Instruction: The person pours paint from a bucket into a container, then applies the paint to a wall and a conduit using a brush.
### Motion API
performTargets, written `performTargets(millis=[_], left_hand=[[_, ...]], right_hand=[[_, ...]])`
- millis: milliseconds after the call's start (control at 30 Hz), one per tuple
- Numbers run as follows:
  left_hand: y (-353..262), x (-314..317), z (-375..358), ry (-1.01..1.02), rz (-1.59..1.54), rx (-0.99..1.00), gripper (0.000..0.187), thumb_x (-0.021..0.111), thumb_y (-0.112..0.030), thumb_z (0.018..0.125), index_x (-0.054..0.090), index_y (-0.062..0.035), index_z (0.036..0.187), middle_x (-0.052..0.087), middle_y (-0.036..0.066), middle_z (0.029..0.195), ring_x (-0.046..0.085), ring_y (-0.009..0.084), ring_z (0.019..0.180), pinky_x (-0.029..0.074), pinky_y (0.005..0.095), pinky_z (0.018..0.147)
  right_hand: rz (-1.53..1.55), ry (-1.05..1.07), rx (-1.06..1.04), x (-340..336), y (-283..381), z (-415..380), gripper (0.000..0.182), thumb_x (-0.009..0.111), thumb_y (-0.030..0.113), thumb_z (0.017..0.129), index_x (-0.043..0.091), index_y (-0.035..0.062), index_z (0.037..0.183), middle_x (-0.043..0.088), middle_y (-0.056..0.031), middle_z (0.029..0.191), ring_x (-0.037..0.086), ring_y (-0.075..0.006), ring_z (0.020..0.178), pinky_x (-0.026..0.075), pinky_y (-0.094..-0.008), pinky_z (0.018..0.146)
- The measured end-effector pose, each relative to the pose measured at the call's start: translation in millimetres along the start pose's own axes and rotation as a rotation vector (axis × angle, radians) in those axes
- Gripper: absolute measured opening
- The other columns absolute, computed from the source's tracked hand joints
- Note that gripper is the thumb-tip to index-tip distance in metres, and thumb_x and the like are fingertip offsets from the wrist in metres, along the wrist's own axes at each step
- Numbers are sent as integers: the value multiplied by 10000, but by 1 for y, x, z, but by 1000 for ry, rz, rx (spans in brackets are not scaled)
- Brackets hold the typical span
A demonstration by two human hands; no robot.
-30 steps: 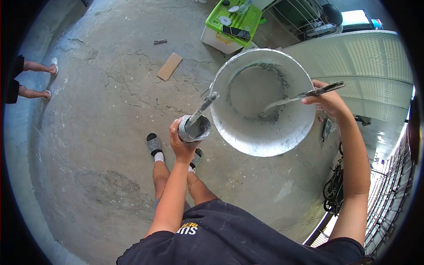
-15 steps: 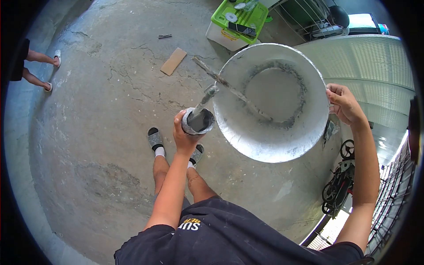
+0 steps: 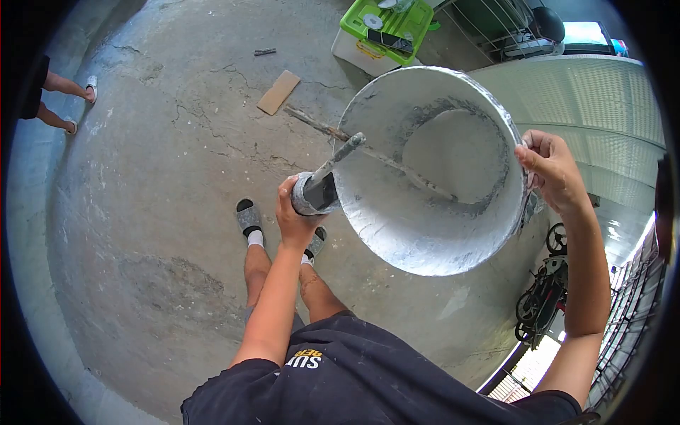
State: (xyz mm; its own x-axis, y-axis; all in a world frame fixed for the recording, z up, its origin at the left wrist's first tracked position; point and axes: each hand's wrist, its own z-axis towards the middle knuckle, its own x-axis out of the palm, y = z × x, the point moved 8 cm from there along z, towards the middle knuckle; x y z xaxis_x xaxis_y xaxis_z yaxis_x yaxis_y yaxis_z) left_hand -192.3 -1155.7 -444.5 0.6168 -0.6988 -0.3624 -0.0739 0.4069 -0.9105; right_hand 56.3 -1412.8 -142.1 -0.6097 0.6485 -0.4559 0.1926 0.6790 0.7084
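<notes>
My left hand [image 3: 294, 221] is wrapped round a grey-smeared cup [image 3: 303, 204], held upright with dark grey matter inside. A short grey-coated stick [image 3: 341, 156] stands in the cup and leans out to the right. To its right is a large round metal pot [image 3: 425, 248], tilted with its mouth toward the cup. My right hand [image 3: 549, 170] grips the pot's far right rim, thumb over the edge. Pale grey residue [image 3: 453, 156] covers the pot's bottom, with a darker ring round it. A long thin stick [image 3: 397, 166] lies inside and sticks out over the left rim.
A white box with a green lid [image 3: 386, 32] holds small items at the top. A piece of cardboard [image 3: 279, 92] and a short dark stick [image 3: 265, 52] lie on the concrete floor [image 3: 163, 177]. Another person's legs [image 3: 64, 106] show at far left; a wheeled vehicle [image 3: 542, 301] stands at right.
The pot has tipped further to the left, its mouth now overlapping the cup's right side in view. The long stick has shifted with it. My left hand stays nearly still with the cup.
</notes>
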Motion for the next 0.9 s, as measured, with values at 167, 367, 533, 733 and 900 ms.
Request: performTargets(millis=[167,367,533,733,900], left_hand=[[-2,2,-1,3,42,45,999,1009,-228,548,434,-138,1360,617,147,1271,650,357,1135,537,430,974],[1,7,-4,8,43,45,1005,1012,-262,551,439,-132,1366,624,151,1261,659,360,1121,544,430,962],[1,7,-2,40,9,4,979,995,-156,537,471,-123,1362,620,152,1271,640,366,1157,530,431,984],[-4,11,0,45,11,11,978,971,-92,511,503,-101,1370,614,144,1280,626,375,1168,519,435,999],[-1,15,1,45,-9,27,942,966,-81,519,516,-99,1347,611,142,1283,616,372,1179,510,443,1009]], right_hand=[[-33,-18,-21,10,5,1,449,869,374,814,615,12,889,613,-20,758,548,-52,657,424,-195,606],[-121,-39,-4,20,14,-6,489,877,416,789,631,4,882,623,-28,727,571,-58,610,444,-194,537],[-158,-58,-28,28,14,-10,505,876,429,788,637,-7,879,631,-41,711,592,-69,576,459,-195,485],[-185,-60,-29,34,19,-10,514,878,439,784,634,-8,853,628,-44,696,585,-68,571,459,-196,487],[-201,-59,-37,35,20,-12,514,882,448,775,623,6,810,624,-39,689,572,-69,576,440,-196,490]])
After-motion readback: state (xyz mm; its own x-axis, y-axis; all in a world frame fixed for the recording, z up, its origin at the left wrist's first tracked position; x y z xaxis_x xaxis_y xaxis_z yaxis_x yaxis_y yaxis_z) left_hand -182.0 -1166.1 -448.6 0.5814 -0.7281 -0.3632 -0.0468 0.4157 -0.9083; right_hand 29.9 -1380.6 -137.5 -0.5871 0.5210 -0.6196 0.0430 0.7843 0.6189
